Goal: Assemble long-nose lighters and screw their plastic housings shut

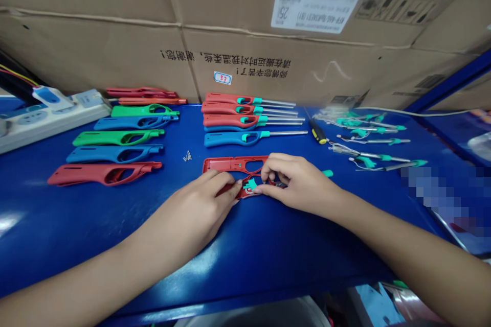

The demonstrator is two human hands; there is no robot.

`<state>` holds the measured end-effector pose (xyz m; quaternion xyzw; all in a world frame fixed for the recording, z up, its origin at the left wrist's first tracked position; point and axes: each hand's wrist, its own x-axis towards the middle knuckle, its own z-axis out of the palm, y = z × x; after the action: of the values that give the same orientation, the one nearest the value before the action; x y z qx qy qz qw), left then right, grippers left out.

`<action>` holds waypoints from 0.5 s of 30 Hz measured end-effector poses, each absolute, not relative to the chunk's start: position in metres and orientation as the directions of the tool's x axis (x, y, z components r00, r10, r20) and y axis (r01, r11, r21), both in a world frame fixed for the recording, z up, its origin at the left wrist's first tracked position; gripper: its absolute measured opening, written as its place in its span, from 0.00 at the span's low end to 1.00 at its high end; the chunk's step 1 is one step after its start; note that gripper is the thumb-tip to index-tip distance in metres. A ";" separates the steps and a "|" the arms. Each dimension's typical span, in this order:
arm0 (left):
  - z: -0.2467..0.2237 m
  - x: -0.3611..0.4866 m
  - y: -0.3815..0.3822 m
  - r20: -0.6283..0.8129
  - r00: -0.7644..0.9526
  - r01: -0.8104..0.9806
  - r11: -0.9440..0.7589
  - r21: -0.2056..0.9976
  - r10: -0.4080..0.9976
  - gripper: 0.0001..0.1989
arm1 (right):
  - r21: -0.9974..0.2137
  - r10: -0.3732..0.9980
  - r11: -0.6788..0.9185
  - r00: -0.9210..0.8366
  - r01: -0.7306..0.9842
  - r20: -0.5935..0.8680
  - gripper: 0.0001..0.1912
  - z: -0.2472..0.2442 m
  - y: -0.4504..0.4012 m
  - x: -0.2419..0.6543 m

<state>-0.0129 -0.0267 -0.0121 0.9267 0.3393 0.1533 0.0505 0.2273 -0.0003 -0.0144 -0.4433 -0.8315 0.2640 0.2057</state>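
An open half of a red gas lighter shell point(242, 194) lies on the blue table, mostly covered by my hands. A teal trigger point(251, 184) with thin white wires sits in it. My left hand point(205, 199) is closed around the shell's left part, its fingertips at the trigger. From the right, my right hand point(295, 179) has its thumb and bent fingers closed at the trigger's right side; their exact contact is partly hidden. Just behind lies the matching red shell half point(226, 164), hollow side up. A teal tip point(327, 173) shows beyond my right hand.
Finished-looking lighters point(232, 121) lie behind my hands, and handle shells point(115, 138) on the left. Small screws point(187, 156), a screwdriver point(318, 132) and wired nozzle parts point(378, 157) are around. A power strip point(57, 120) and cardboard boxes point(126, 56) border the table point(245, 250).
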 end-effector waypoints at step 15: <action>-0.014 -0.017 -0.026 0.222 0.718 0.628 -0.751 0.203 0.660 0.17 | -0.270 0.927 0.283 -0.191 0.920 0.322 0.17 0.008 0.033 0.280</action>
<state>-0.0165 -0.0265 -0.0141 0.9250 0.3483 0.1411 0.0565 0.2804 0.0327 0.0084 -0.5986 -0.7715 0.0081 0.2152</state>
